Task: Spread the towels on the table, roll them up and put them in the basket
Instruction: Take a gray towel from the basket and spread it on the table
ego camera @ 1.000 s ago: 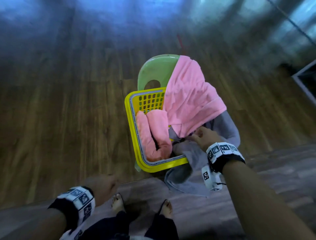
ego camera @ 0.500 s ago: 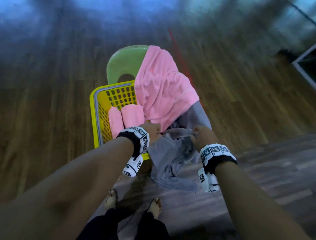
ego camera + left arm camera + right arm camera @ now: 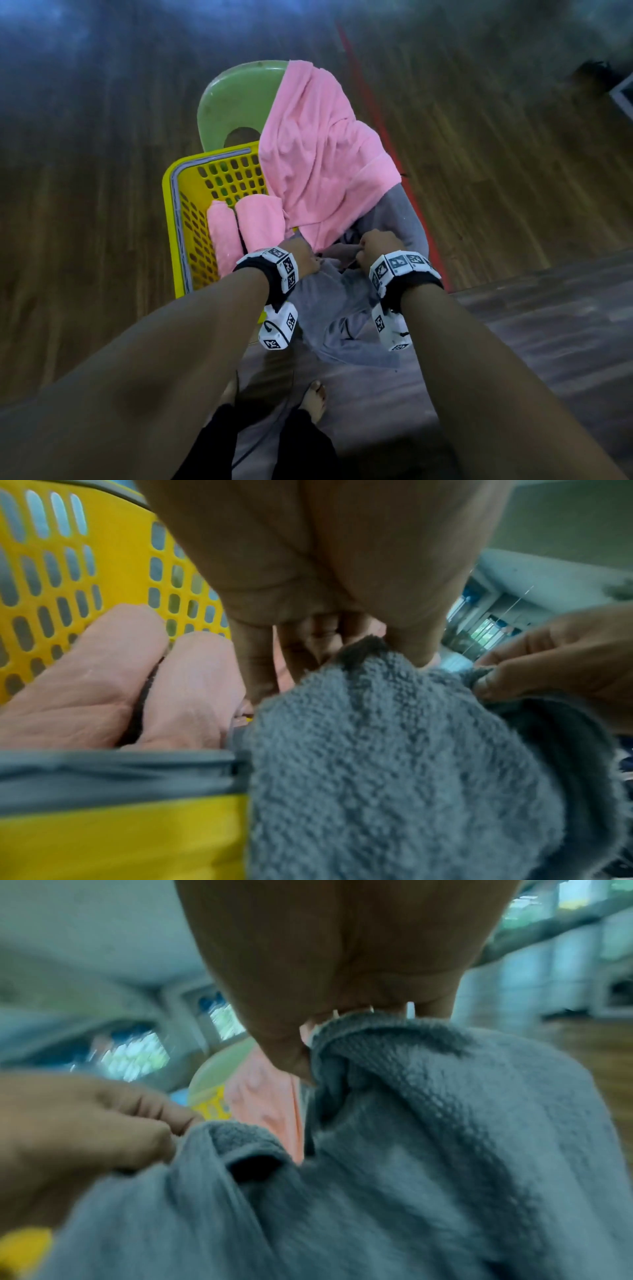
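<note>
Left hand (image 3: 301, 255) and right hand (image 3: 375, 245) both pinching grey towel (image 3: 329, 308) edge, towel hanging over yellow basket (image 3: 178, 219) front rim, two rolled pink towels (image 3: 245, 228) inside basket, loose pink towel (image 3: 318, 150) draped over green chair (image 3: 236, 99)

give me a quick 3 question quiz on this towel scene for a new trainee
1. True or false: both hands grip the grey towel.
2. How many rolled pink towels lie in the yellow basket? A) none B) two C) four
3. Fill in: the unrolled pink towel is draped over the green ____.

Key: 1 true, the left hand and right hand each pinch its edge. 2 B. 3 chair.
</note>
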